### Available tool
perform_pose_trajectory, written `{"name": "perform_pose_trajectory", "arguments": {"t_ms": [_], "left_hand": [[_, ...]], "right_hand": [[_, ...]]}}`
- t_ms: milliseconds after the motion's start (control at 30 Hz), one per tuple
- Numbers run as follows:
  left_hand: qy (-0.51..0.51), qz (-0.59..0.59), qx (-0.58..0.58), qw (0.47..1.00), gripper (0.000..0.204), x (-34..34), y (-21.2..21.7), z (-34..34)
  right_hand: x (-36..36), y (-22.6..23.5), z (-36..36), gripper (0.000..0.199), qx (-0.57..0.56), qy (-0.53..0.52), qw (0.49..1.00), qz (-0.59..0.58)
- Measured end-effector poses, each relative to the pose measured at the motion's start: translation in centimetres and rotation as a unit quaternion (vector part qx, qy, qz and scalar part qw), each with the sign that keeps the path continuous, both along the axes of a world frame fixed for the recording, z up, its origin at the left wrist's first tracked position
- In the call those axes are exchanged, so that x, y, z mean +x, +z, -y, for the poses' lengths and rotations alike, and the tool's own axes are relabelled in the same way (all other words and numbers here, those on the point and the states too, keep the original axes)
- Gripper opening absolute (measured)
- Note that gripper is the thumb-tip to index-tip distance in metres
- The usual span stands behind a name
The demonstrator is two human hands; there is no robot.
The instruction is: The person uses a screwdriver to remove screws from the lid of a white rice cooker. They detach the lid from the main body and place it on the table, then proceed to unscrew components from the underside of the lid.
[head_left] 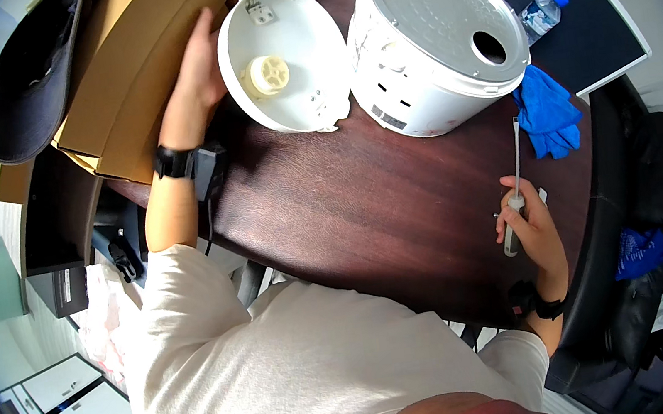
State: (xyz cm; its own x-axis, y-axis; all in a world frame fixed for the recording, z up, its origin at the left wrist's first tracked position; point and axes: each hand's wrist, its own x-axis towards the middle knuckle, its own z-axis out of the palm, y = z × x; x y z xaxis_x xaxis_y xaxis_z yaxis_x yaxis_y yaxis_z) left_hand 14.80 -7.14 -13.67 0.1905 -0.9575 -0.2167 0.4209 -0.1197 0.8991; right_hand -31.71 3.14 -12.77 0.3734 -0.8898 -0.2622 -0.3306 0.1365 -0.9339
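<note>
My left hand (196,70) lies flat and open against the round white lid (284,58), touching its left rim, near the far edge of the tabletop (364,203). The lid lies with its inside up, showing a cream hub in its middle. Just beside it on the right, the white cooker body (435,42) rests on its side. My right hand (528,225) is closed around the handle of a screwdriver (514,183) at the right edge, its shaft pointing away from me toward the blue gloves (547,113). A cardboard box (126,75) stands behind my left hand.
</note>
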Motion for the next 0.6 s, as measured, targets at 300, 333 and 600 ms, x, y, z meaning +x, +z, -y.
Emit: {"name": "perform_pose_trajectory", "arguments": {"t_ms": [300, 333, 600], "left_hand": [[0.047, 0.200, -0.014, 0.978, 0.040, 0.5, -1.2, -3.9], [0.060, 0.177, -0.017, 0.982, 0.042, 0.2, -1.2, -4.2], [0.045, 0.087, 0.022, 0.995, 0.045, 0.6, -1.4, -8.1]], "right_hand": [[0.8, -0.3, 0.0, 0.040, -0.032, 0.003, 0.999, -0.017], [0.9, -0.1, -0.1, 0.040, -0.031, 0.001, 0.999, -0.021], [2.9, -1.2, 3.2, 0.008, -0.182, 0.012, 0.980, -0.080]]}}
